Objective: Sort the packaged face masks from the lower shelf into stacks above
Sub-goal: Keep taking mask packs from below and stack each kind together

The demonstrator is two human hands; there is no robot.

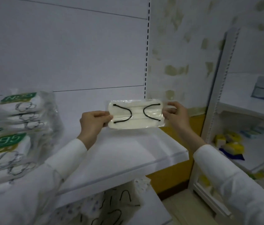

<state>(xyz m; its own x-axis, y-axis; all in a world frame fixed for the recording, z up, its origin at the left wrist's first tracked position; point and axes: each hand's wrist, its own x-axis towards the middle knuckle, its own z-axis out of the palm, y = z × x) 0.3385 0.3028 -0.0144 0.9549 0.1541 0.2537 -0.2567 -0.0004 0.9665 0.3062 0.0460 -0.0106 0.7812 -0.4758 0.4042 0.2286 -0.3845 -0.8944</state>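
I hold a packaged face mask [136, 114], cream with black ear loops in a clear wrapper, level above the right part of the upper shelf [128, 153]. My left hand [92, 123] pinches its left end and my right hand [176, 113] pinches its right end. Stacks of N95 mask packs [14, 132] with green labels stand on the same shelf at the left. Below, on the lower shelf [157, 208], lies a loose heap of packaged masks [111, 207], partly hidden by my left sleeve.
The white back panel [79, 54] rises behind the shelf, with a slotted upright [146, 62] at its right end. A second shelving unit [248, 127] stands to the right, holding yellow and blue packets [230, 143]. Between the units there is a yellow wall base.
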